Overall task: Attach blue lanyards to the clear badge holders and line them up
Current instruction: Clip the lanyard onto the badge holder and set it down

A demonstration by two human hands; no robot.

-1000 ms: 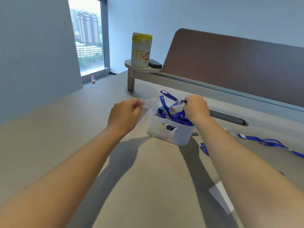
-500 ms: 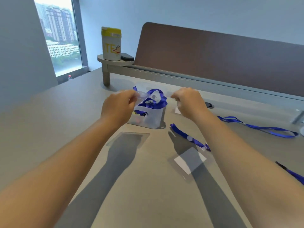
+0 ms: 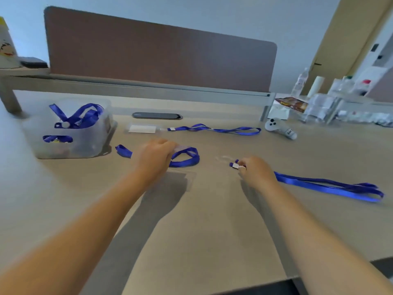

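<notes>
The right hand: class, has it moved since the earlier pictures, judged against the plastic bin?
Yes. The right hand was at the bin rim a second ago; now it is well to the bin's right, low over the desk, pinching a lanyard end.

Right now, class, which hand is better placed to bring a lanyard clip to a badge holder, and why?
The right hand: its grip is shut on the clip end of the long lanyard. The left hand holds a clear badge holder, steadying it.

Beige desk [image 3: 212, 231]: lanyards [image 3: 327, 186], bin [image 3: 85, 145], controller [image 3: 280, 129].
</notes>
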